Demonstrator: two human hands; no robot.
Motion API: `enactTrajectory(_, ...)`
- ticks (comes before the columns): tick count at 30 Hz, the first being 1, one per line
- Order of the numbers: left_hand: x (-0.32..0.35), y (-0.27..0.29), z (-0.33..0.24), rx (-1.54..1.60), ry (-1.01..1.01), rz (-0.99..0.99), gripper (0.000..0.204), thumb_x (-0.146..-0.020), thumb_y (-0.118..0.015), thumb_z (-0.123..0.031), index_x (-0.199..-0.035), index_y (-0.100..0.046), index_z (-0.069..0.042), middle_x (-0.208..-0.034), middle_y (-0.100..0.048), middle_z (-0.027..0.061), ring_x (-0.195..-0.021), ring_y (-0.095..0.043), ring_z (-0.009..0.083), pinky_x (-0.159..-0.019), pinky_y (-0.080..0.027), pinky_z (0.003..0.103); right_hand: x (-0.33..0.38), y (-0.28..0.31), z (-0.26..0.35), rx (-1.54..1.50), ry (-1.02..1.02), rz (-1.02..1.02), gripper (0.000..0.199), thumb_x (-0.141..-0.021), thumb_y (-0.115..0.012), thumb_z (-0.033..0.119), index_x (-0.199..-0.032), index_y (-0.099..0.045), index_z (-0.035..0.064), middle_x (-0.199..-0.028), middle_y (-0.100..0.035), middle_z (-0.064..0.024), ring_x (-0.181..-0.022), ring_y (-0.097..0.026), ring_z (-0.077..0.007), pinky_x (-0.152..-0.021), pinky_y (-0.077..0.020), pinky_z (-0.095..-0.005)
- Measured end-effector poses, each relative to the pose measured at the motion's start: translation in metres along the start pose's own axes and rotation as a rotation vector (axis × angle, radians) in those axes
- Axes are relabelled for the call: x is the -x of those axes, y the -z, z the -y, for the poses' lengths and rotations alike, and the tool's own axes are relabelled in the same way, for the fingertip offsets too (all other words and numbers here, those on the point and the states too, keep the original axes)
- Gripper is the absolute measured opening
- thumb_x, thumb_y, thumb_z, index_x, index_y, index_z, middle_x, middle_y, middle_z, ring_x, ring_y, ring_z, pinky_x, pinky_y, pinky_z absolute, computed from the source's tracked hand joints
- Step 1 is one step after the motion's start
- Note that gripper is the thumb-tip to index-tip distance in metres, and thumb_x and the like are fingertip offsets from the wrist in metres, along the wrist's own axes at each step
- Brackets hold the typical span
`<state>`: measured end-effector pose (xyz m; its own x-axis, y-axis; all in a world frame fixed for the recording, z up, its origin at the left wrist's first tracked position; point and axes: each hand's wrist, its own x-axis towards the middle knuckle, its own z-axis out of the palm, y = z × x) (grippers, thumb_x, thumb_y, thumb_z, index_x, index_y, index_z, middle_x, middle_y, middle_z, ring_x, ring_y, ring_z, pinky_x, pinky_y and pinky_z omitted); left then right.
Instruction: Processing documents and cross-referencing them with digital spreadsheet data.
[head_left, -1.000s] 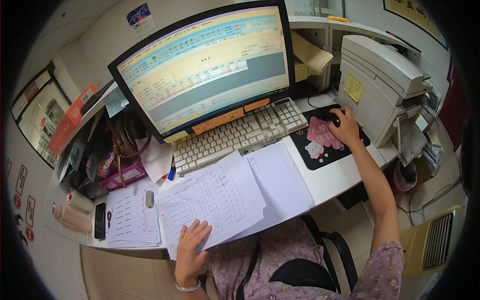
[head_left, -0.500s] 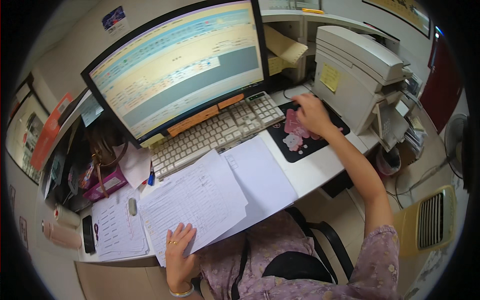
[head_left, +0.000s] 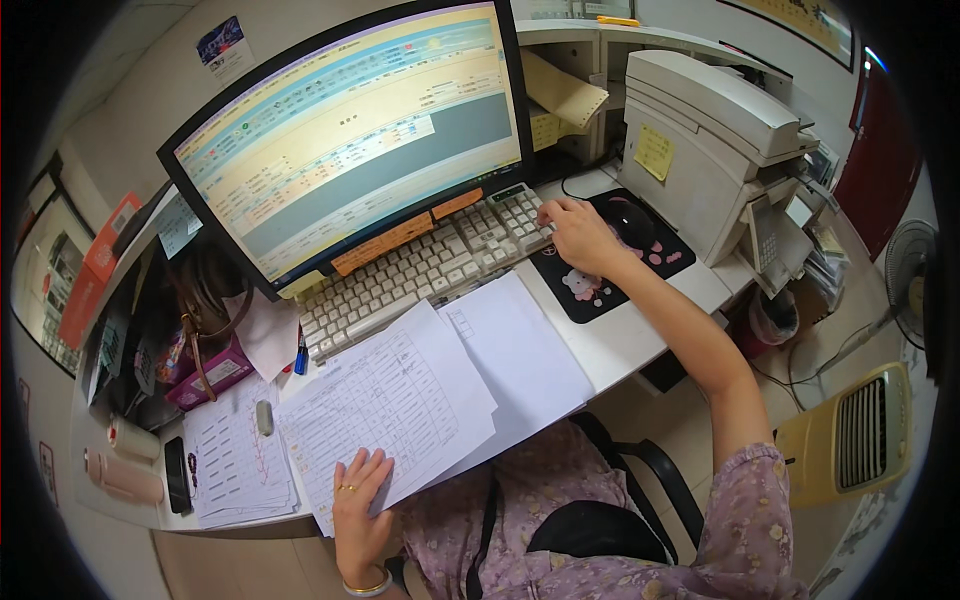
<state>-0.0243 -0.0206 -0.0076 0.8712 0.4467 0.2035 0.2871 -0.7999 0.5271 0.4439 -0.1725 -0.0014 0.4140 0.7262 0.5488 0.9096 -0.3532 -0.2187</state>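
My left hand [head_left: 360, 498] rests with spread fingers on the lower edge of a filled-in table sheet [head_left: 395, 405]. Beneath that sheet, to its right, lies a mostly blank white sheet [head_left: 525, 340]. At the right end of the off-white keyboard [head_left: 400, 280], my right hand [head_left: 583, 235] reaches over the number pad with its fingers slightly bent and nothing in them. Just right of that hand, a black mouse [head_left: 630, 222] sits on a black mouse pad [head_left: 585, 308] with a pink cartoon print. Behind the keyboard stands a monitor [head_left: 370, 165], its screen lit with tables.
A grey-white printer [head_left: 690, 150] stands at the right. On the left are a correction-tape-sized grey object [head_left: 264, 418], a blue pen [head_left: 301, 355], a purple box [head_left: 212, 375], a phone [head_left: 177, 475] and a pink bottle [head_left: 125, 477]. A yellow heater-like unit [head_left: 845, 425] stands on the floor.
My right hand has left the mouse and moved leftward to the keyboard's number pad, uncovering the mouse. My left hand stays on the sheet.
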Motion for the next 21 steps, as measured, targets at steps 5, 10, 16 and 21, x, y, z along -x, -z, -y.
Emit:
enactTrajectory(5,-0.003,-0.001,-0.003,-0.012,0.0,0.01,0.063,-0.062,-0.058,0.009,-0.122,-0.063,-0.009,-0.13,-0.06,0.0105,-0.131,-0.046,0.033,-0.114,-0.023,0.051,0.008,0.005,0.025,-0.179,0.113,-0.017,0.029,-0.078,-0.047,-0.001,-0.104,-0.058,0.0056,-0.107,-0.06,-0.0127,-0.108,-0.053,-0.0341,-0.093,-0.0406,-0.0418)
enactTrajectory(10,-0.001,-0.001,0.003,-0.007,0.007,0.009,0.064,-0.061,-0.057,0.009,-0.122,-0.063,-0.009,-0.131,-0.059,0.0104,-0.131,-0.045,0.0329,-0.115,-0.022,0.051,0.003,-0.009,0.045,-0.218,0.205,0.02,0.031,-0.077,-0.047,-0.001,-0.106,-0.058,0.0061,-0.112,-0.058,-0.0124,-0.108,-0.052,-0.0343,-0.095,-0.0397,-0.0412)
enactTrajectory(16,-0.002,-0.001,0.002,-0.007,0.014,0.012,0.064,-0.061,-0.057,0.009,-0.122,-0.063,-0.01,-0.131,-0.059,0.01,-0.132,-0.045,0.0325,-0.115,-0.023,0.051,-0.004,-0.005,0.025,-0.165,0.076,-0.093,0.031,-0.08,-0.047,0.0,-0.109,-0.056,0.0059,-0.104,-0.062,-0.0097,-0.108,-0.054,-0.0304,-0.094,-0.0392,-0.0425)
enactTrajectory(21,0.0,-0.001,0.002,-0.009,0.009,0.011,0.064,-0.061,-0.058,0.009,-0.122,-0.063,-0.01,-0.131,-0.059,0.0098,-0.132,-0.045,0.0324,-0.115,-0.023,0.051,-0.004,-0.005,0.005,0.008,-0.061,-0.162,0.025,-0.082,-0.051,0.004,-0.106,-0.055,0.0054,-0.099,-0.063,-0.0075,-0.105,-0.055,-0.0286,-0.091,-0.0398,-0.0425)
